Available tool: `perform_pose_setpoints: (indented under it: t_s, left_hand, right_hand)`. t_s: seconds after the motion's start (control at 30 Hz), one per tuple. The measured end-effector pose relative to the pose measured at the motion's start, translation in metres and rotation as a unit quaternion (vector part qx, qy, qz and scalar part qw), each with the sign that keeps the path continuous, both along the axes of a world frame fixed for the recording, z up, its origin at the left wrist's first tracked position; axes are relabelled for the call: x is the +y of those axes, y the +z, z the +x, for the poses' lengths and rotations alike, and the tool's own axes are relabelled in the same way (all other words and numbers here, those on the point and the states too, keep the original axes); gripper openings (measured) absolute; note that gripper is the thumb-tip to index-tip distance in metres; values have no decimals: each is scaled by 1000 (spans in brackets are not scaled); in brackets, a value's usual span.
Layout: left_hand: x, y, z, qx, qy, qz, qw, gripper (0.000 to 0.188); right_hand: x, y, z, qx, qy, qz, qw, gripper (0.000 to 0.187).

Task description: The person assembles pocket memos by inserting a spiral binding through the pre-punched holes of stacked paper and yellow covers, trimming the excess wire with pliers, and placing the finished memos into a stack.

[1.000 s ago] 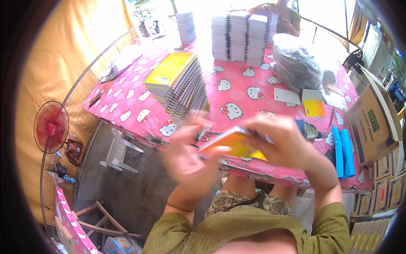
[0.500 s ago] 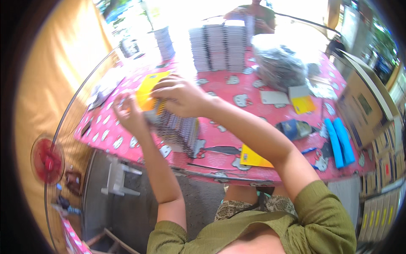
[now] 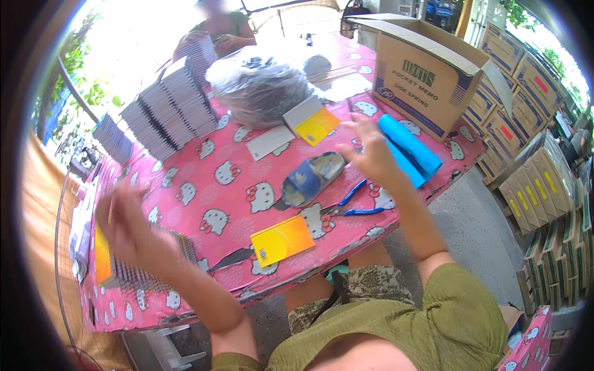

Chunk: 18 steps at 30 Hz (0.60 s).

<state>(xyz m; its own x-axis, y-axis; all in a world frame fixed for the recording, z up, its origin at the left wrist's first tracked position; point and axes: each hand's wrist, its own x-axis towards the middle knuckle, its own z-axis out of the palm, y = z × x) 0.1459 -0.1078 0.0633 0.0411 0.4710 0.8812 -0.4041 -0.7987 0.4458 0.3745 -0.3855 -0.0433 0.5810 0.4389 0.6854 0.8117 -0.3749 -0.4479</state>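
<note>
My left hand (image 3: pixel 127 229), smeared by motion, hovers over a stack of spiral notepads (image 3: pixel 151 263) with a yellow cover at the table's left; its grip is unclear. My right hand (image 3: pixel 373 154) is raised with its fingers apart and nothing visible in it. It is nearest a blue slipper (image 3: pixel 304 183) and two bright blue rolls (image 3: pixel 411 151). Just below lie pliers with blue handles (image 3: pixel 351 208). A yellow-orange notepad (image 3: pixel 283 240) rests near the front edge, with a dark blade-like piece (image 3: pixel 231 259) to its left.
Tall stacks of notepads (image 3: pixel 167 108) stand at the far left. Beside them sits a clear plastic bag of dark things (image 3: pixel 257 86). A white card (image 3: pixel 270 143) and a yellow-and-white pad (image 3: pixel 314 122) lie mid-table. An open carton (image 3: pixel 421 80) stands at right. A person (image 3: pixel 223 34) sits opposite.
My right hand has left the notepad stack and swung right, past the slipper. My left hand stays near the stack, lifted off it. The view has turned right.
</note>
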Motion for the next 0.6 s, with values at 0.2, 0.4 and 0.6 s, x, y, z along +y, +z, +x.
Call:
perform_pose_setpoints:
  t_s: [0.2, 0.4, 0.6]
  left_hand:
    - [35, 34, 229, 204, -21, -67, 977, 22]
    - [127, 43, 399, 415, 101, 50, 903, 24]
    - [121, 35, 466, 641, 99, 84, 756, 25]
  right_hand:
    - [-149, -25, 88, 160, -220, -178, 946, 51]
    - [-142, -10, 95, 289, -117, -212, 926, 77]
    - [-148, -25, 100, 223, -67, -199, 952, 61]
